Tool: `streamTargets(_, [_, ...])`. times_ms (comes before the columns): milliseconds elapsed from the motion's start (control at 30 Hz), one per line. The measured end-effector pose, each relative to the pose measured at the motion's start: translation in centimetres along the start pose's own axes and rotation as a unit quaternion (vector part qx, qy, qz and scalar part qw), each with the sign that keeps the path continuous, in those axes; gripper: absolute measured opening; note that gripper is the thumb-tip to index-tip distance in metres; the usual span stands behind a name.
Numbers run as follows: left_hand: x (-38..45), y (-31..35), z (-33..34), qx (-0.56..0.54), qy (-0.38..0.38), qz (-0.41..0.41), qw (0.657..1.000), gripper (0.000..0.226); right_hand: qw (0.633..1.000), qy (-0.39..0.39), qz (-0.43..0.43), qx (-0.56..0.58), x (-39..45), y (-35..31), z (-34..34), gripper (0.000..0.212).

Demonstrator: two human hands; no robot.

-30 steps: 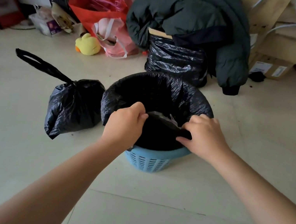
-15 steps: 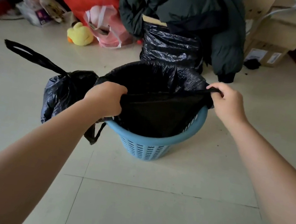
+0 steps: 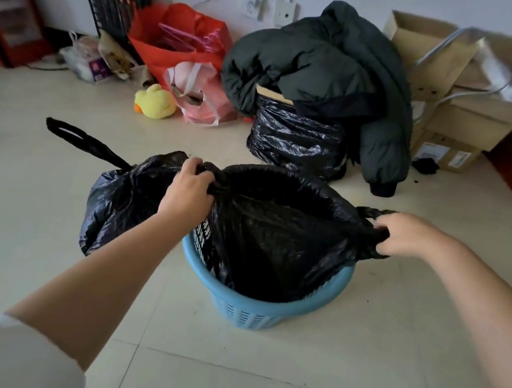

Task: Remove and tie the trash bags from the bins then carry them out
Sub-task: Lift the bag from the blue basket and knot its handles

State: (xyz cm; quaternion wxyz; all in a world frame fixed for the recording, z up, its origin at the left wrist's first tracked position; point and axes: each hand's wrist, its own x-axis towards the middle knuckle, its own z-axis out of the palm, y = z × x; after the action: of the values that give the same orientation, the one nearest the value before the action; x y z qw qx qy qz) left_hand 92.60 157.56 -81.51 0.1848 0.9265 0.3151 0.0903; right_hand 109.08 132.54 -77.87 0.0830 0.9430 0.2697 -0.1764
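Fingers of left hand and right hand curled, gripping trash bag rim above bin.

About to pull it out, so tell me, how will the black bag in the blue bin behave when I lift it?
The bag looks floppy: its film wrinkles and sags between the left hand and right hand. Probably light, since it hangs slack. The bin may lift or tip with it.
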Motion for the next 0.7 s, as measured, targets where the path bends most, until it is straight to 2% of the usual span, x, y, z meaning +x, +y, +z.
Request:
streamTargets(67, [0.3,0.3,-0.2,0.048,-0.017,0.058,0.997,0.035,0.989,0.000,0.059,-0.138,0.7,0.3,-0.5,0.021])
streamTargets(100, [0.4,0.6,-0.4,0.066,-0.028,0.086,0.994,0.035,0.984,0.018,0.091,-0.154,1.2,0.4,-0.8,0.028])
streamTargets(167, [0.7,1.6,-0.9,0.069,-0.038,0.148,0.986,0.034,0.988,0.100,0.103,-0.065,2.1,0.2,-1.6,0.030])
streamTargets(233, [0.7,2.9,-1.8,0.024,-0.039,0.209,0.977,0.032,0.970,0.209,0.046,0.114,2.7,-0.8,-2.5,0.017])
streamTargets(267, [0.6,3.6,-2.4,-0.026,-0.045,0.225,0.973,0.031,0.944,0.253,0.009,0.211,2.6,-1.5,-3.0,0.015])
streamTargets(333, [-0.1,5.0,-3.4,-0.158,-0.082,0.221,0.959,0.026,0.864,0.294,-0.051,0.406,1.3,-3.3,-3.5,0.021])
streamTargets(400, [-1.0,5.7,-3.8,-0.274,-0.139,0.190,0.932,0.018,0.769,0.259,-0.094,0.577,0.0,-4.4,-3.4,0.035])
streamTargets(467, [-1.9,5.6,-3.2,-0.397,-0.184,0.115,0.892,0.011,0.685,0.208,-0.098,0.692,-0.5,-4.3,-2.8,0.032])
streamTargets(500, [-2.1,5.3,-2.8,-0.426,-0.176,0.066,0.885,0.011,0.682,0.190,-0.081,0.702,-0.6,-4.1,-2.4,0.024])
streamTargets(533, [-2.1,4.9,-2.3,-0.417,-0.150,0.011,0.896,0.019,0.722,0.170,-0.054,0.669,-0.8,-3.8,-2.0,0.010])
streamTargets(567, [-2.0,4.5,-1.9,-0.384,-0.124,-0.047,0.914,0.039,0.783,0.138,-0.008,0.606,-0.7,-3.4,-1.7,0.022])
streamTargets(600, [-1.9,4.1,-1.5,-0.350,-0.102,-0.106,0.925,0.062,0.846,0.094,0.033,0.524,-0.6,-2.9,-1.4,0.046])
streamTargets(633, [-1.8,3.6,-1.3,-0.319,-0.085,-0.163,0.930,0.078,0.894,0.043,0.058,0.442,-0.5,-2.7,-1.1,0.062])
streamTargets(667, [-1.6,3.1,-1.1,-0.298,-0.074,-0.217,0.927,0.081,0.931,0.010,0.060,0.361,-0.3,-2.6,-0.8,0.062])
streamTargets(700, [-1.2,2.3,-0.8,-0.286,-0.075,-0.259,0.920,0.073,0.958,0.003,0.043,0.283,-0.1,-2.5,-0.8,0.050])
